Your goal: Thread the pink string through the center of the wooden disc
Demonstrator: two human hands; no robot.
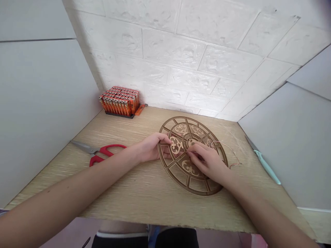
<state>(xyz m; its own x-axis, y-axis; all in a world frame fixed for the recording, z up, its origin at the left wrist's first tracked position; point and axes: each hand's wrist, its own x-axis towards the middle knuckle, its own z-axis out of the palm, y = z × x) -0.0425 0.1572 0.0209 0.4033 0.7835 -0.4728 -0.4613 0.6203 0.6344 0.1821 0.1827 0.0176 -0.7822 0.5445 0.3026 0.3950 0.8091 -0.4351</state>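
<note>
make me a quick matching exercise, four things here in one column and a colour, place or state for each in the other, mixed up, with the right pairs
1. disc
2. scissors
3. lighters
4. knife

a. mint-green handle
b. mostly standing in a black tray
c. held in the left hand
d. red handles

Pairs: 1-c, 2-d, 3-b, 4-a

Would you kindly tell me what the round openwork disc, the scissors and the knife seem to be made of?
Openwork disc: dull gold-brown, perhaps metal or plastic; its soft sheen leaves that open.
Scissors: smooth grey blades, probably steel by their metallic look; evenly red handles, likely plastic.
Knife: the smooth, uniform mint-green handle suggests plastic; its narrow grey blade is likely metal.
</note>
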